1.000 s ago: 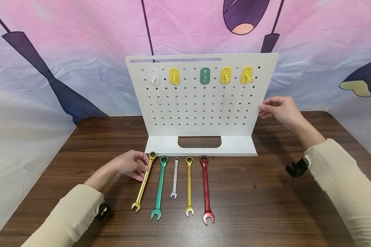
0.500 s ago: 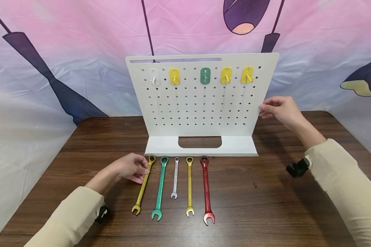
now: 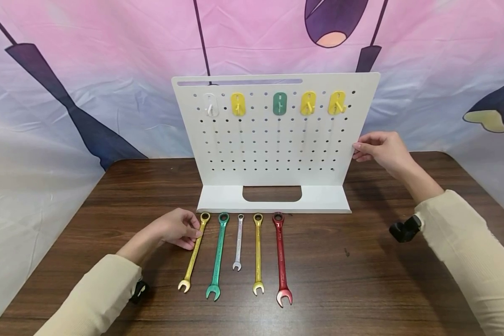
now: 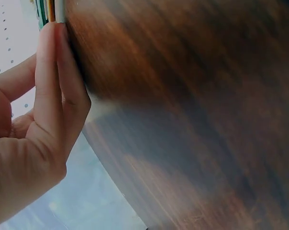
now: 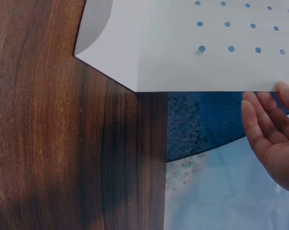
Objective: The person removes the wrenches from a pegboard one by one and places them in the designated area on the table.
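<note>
Toward the left, my left hand (image 3: 177,228) holds the leftmost gold wrench (image 3: 194,256) near its ring end, thumb on top. To its right lie a green wrench (image 3: 217,256), a small silver wrench (image 3: 238,242), a second gold wrench (image 3: 258,254) and a red wrench (image 3: 281,256), all with open ends toward me. Behind them stands a white pegboard (image 3: 273,151). My right hand (image 3: 382,148) pinches the board's right edge between thumb and fingers. In the left wrist view, the left fingers hide most of what they hold.
High on the pegboard sit a white hook (image 3: 210,105), a green hook (image 3: 279,103) and several yellow hooks (image 3: 238,104). The board's base (image 3: 218,199) rests on the brown wooden table (image 3: 340,280). A patterned cloth (image 3: 130,70) hangs behind.
The held gold wrench has shifted slightly toward me and left, so its ring end sits nearly level with the others. My right hand has stayed on the board's edge.
</note>
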A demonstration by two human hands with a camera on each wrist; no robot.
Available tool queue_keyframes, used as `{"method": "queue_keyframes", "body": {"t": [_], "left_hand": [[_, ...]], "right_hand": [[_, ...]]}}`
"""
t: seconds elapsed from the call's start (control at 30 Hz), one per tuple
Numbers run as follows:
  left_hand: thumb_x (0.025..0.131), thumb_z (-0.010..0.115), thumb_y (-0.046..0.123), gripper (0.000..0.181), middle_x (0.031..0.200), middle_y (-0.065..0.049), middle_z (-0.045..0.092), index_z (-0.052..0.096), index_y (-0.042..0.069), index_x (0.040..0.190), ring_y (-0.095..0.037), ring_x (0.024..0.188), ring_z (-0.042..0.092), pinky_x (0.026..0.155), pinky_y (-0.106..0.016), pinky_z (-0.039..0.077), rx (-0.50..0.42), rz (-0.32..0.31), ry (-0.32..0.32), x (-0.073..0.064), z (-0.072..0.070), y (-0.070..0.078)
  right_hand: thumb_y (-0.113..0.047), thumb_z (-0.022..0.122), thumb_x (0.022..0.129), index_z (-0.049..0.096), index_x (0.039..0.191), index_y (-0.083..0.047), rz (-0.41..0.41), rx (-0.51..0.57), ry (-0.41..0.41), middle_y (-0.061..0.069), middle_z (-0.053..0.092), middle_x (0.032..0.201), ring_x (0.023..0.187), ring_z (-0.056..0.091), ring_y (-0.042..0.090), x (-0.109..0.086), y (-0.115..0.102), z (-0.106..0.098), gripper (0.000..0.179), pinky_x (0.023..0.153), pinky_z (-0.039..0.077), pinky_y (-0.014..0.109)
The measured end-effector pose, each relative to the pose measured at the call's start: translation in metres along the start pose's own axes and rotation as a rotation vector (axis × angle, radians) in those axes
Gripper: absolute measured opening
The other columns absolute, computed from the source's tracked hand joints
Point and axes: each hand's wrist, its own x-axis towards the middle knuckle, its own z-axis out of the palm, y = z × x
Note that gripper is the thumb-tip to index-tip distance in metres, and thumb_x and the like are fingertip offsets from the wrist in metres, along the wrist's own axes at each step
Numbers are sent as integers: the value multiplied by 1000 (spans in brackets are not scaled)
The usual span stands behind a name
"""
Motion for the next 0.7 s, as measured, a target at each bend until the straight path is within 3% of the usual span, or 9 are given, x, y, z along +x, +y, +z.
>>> {"method": "queue_keyframes", "body": {"t": [0.5, 0.7], "left_hand": [[87, 54, -8, 5, 70, -10, 52, 49, -5, 86, -14, 57, 57, 54, -26, 56, -19, 9, 21, -2, -6, -2], [89, 55, -2, 8, 73, -11, 54, 51, -8, 93, -16, 60, 58, 56, -29, 57, 3, 32, 62, -4, -16, -5]], "right_hand": [[-10, 59, 89, 57, 101, 16, 2, -16, -12, 0, 67, 75, 70, 65, 15, -5, 1, -2, 29, 67, 57, 32], [-16, 60, 89, 60, 100, 9, 27, -48, -36, 1, 67, 80, 74, 65, 15, -14, 4, -9, 27, 68, 57, 29]]}}
